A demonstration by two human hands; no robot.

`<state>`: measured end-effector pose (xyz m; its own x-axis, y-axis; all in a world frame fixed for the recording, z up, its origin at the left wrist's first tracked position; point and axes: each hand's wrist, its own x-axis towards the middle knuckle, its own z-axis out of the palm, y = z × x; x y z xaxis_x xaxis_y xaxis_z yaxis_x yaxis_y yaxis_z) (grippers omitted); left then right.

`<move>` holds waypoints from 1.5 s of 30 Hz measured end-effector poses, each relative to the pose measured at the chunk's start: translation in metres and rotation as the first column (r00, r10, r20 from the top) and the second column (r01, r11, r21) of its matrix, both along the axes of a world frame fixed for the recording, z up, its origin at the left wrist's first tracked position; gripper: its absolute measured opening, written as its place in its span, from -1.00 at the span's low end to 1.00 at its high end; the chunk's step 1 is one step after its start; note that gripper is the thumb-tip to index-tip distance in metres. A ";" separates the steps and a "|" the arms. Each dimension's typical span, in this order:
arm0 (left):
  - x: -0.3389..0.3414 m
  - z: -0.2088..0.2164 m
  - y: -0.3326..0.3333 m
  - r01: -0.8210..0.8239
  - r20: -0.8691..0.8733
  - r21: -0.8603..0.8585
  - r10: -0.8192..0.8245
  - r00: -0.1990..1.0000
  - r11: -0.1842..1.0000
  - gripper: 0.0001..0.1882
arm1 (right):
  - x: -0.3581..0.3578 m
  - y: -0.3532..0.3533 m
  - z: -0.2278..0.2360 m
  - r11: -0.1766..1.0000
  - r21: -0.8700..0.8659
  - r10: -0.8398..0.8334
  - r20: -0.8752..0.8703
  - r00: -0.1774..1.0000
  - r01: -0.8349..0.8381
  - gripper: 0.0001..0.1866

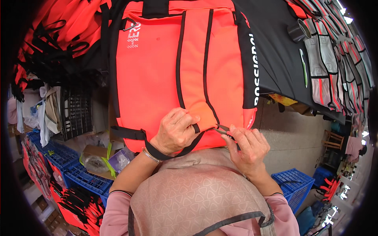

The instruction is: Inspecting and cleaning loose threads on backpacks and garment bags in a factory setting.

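A bright orange-red backpack (151, 78) with black trim lies in front of me, its near edge against my lap. One padded shoulder strap (195, 70) runs down its face toward me. My left hand (176, 131) is closed on the lower end of this strap, and a black webbing strap (151, 147) loops around that wrist. In my right hand (248, 147) is a small pair of thread snips (223, 128), gripped between thumb and fingers. Their thin blades point left at the strap's lower corner. My fingers hide most of the snips' handle.
Orange bags with tangled black straps (59, 43) are heaped at the far left, above a black crate (76, 112). Blue crates (88, 177) stand lower left, another blue crate (293, 185) lower right. Grey strap pieces (323, 59), a toothbrush (303, 67) and a dark cup (298, 30) lie on the right.
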<state>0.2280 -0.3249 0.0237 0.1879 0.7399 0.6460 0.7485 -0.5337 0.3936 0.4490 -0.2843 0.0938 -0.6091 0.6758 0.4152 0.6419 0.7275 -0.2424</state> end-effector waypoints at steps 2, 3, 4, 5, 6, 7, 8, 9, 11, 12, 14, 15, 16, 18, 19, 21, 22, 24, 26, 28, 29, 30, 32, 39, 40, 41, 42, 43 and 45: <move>-0.001 0.001 -0.001 -0.003 0.001 -0.011 0.003 1.000 1.000 -0.71 | 0.000 0.001 0.000 1.000 -0.003 0.007 0.007 1.000 -0.007 -0.63; -0.002 0.004 0.001 -0.005 0.079 -0.099 0.013 0.997 0.995 -0.76 | -0.001 0.003 -0.001 1.000 -0.001 0.002 -0.015 1.000 -0.003 -0.63; -0.003 0.007 0.002 -0.001 0.155 -0.185 0.031 0.987 0.983 -0.79 | -0.001 0.005 -0.002 1.000 0.002 -0.001 -0.036 0.999 0.001 -0.63; -0.004 0.007 0.003 -0.006 0.155 -0.179 0.034 0.987 0.984 -0.79 | -0.001 0.007 -0.003 1.000 0.008 0.004 -0.036 0.999 -0.004 -0.63; -0.004 0.008 0.003 0.014 0.208 -0.277 0.046 0.977 0.961 -0.72 | -0.001 0.010 -0.004 1.000 0.012 0.006 -0.049 0.999 -0.006 -0.63; -0.005 0.009 0.004 0.039 0.260 -0.371 0.064 0.963 0.928 -0.64 | -0.002 0.013 -0.004 1.000 0.017 0.009 -0.061 0.998 -0.008 -0.63; -0.006 0.011 0.005 0.031 0.260 -0.365 0.070 0.963 0.930 -0.64 | -0.002 0.017 -0.004 1.000 0.023 0.018 -0.062 0.998 -0.016 -0.63; -0.007 0.014 0.006 0.040 0.272 -0.420 0.084 0.959 0.907 -0.72 | -0.002 0.020 -0.003 0.998 0.048 0.033 -0.036 0.999 -0.031 -0.64; -0.008 0.015 0.008 0.046 0.287 -0.471 0.104 0.952 0.881 -0.80 | -0.005 0.024 0.000 0.996 0.074 0.053 -0.008 0.999 -0.052 -0.64; -0.007 0.014 0.009 0.038 0.283 -0.486 0.116 0.952 0.873 -0.76 | -0.006 0.027 0.002 0.993 0.097 0.070 0.017 0.997 -0.071 -0.64; -0.006 0.012 0.012 0.029 0.283 -0.502 0.132 0.950 0.864 -0.71 | -0.009 0.031 0.005 0.989 0.117 0.090 0.046 0.995 -0.095 -0.65; -0.004 0.013 0.012 0.015 0.279 -0.507 0.148 0.949 0.862 -0.67 | -0.010 0.033 0.006 0.986 0.124 0.106 0.071 0.992 -0.114 -0.65; -0.003 0.013 0.013 0.001 0.275 -0.513 0.163 0.948 0.859 -0.64 | -0.011 0.034 0.006 0.983 0.130 0.120 0.096 0.988 -0.132 -0.66; -0.002 0.012 0.013 -0.008 0.273 -0.506 0.169 0.947 0.863 -0.64 | -0.012 0.037 0.003 0.978 0.130 0.149 0.103 0.983 -0.162 -0.66; -0.002 0.011 0.014 -0.015 0.269 -0.496 0.171 0.948 0.868 -0.63 | -0.013 0.039 0.002 0.973 0.134 0.174 0.107 0.979 -0.187 -0.67; -0.001 0.012 0.014 -0.021 0.267 -0.501 0.178 0.947 0.865 -0.64 | -0.014 0.039 0.000 0.971 0.123 0.192 0.120 0.974 -0.207 -0.67; 0.000 0.012 0.014 -0.027 0.263 -0.503 0.182 0.948 0.864 -0.64 | -0.014 0.039 0.000 0.968 0.114 0.208 0.132 0.969 -0.224 -0.68; 0.000 0.015 0.015 -0.037 0.231 -0.504 0.175 0.957 0.863 -0.64 | -0.015 0.039 -0.001 0.964 0.117 0.222 0.148 0.964 -0.240 -0.68; 0.000 0.014 0.015 -0.048 0.198 -0.504 0.170 0.965 0.863 -0.63 | -0.016 0.040 -0.001 0.959 0.121 0.236 0.164 0.958 -0.257 -0.69; 0.001 0.011 0.016 -0.049 0.233 -0.505 0.191 0.953 0.862 -0.62 | -0.016 0.041 0.000 0.954 0.133 0.242 0.193 0.951 -0.270 -0.69; 0.001 0.011 0.016 -0.049 0.235 -0.507 0.193 0.953 0.861 -0.62 | -0.016 0.041 0.001 0.954 0.130 0.244 0.195 0.950 -0.271 -0.69; 0.001 0.012 0.016 -0.054 0.225 -0.519 0.198 0.954 0.853 -0.62 | -0.016 0.042 0.001 0.952 0.128 0.248 0.208 0.946 -0.277 -0.69; 0.001 0.013 0.016 -0.059 0.216 -0.533 0.203 0.955 0.844 -0.61 | -0.016 0.042 0.002 0.951 0.124 0.252 0.222 0.942 -0.284 -0.70; 0.001 0.013 0.017 -0.072 0.195 -0.545 0.209 0.958 0.836 -0.61 | -0.016 0.046 0.001 0.942 0.114 0.277 0.265 0.923 -0.315 -0.69; 0.000 0.013 0.017 -0.071 0.191 -0.550 0.207 0.959 0.832 -0.61 | -0.017 0.046 0.002 0.940 0.117 0.279 0.276 0.920 -0.321 -0.69; 0.001 0.014 0.018 -0.070 0.192 -0.551 0.208 0.959 0.832 -0.61 | -0.018 0.047 0.002 0.940 0.116 0.280 0.277 0.919 -0.321 -0.69; 0.001 0.014 0.018 -0.074 0.188 -0.556 0.211 0.959 0.828 -0.61 | -0.019 0.047 0.002 0.938 0.128 0.282 0.261 0.923 -0.322 -0.69; 0.001 0.014 0.018 -0.077 0.184 -0.562 0.215 0.959 0.824 -0.61 | -0.020 0.048 0.002 0.936 0.141 0.283 0.245 0.927 -0.323 -0.69; 0.000 0.015 0.019 -0.077 0.178 -0.570 0.215 0.960 0.818 -0.61 | -0.021 0.050 0.003 0.930 0.141 0.297 0.259 0.919 -0.340 -0.69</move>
